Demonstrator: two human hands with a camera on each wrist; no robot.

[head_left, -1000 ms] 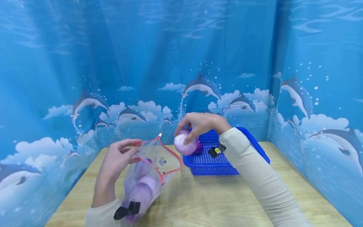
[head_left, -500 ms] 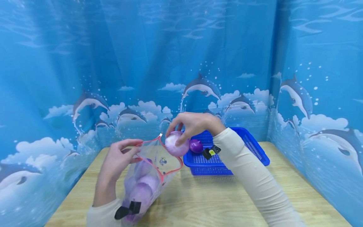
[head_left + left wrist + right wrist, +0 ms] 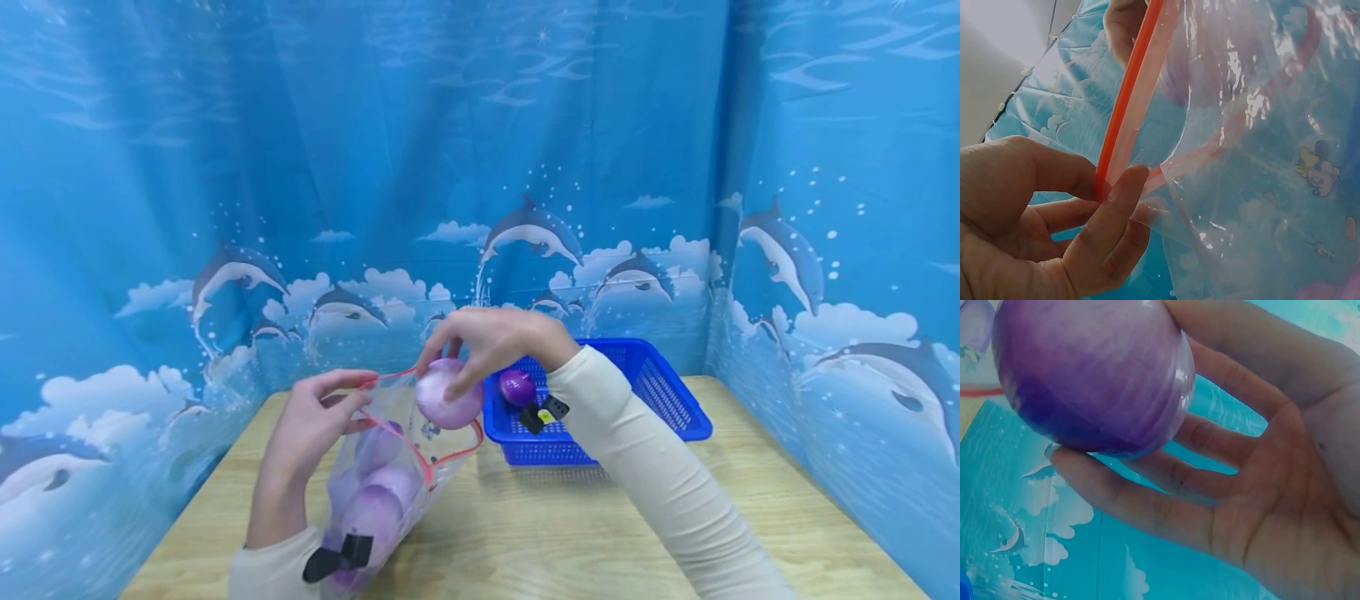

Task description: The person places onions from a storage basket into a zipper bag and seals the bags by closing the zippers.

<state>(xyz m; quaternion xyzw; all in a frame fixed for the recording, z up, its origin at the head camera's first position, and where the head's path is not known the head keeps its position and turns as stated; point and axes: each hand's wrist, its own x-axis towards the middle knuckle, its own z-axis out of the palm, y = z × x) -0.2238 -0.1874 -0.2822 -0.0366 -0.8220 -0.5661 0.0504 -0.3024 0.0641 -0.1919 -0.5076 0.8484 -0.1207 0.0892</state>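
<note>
My left hand (image 3: 307, 433) pinches the red-edged rim of a clear zip bag (image 3: 442, 457), holding its mouth open. Several pale purple onions (image 3: 372, 510) lie inside the lower part of the bag. Over that mouth, my right hand (image 3: 491, 337) grips another purple onion (image 3: 448, 396) between thumb and fingers. In the right wrist view the onion (image 3: 1094, 375) is glossy, darker purple on one side, with the fingers curved around it. The left wrist view shows the left thumb and fingers (image 3: 1125, 194) on the red zip strip (image 3: 1125, 106).
A blue perforated basket (image 3: 671, 396) stands on the wooden table (image 3: 540, 533) to the right of the bag. One small dark purple onion (image 3: 517, 387) sits in it. A dolphin-print curtain (image 3: 450, 125) surrounds the table's back and sides.
My right hand has carried the onion left, from beside the basket to over the bag's mouth. The small dark onion in the basket has come fully into view. My left hand has stayed put.
</note>
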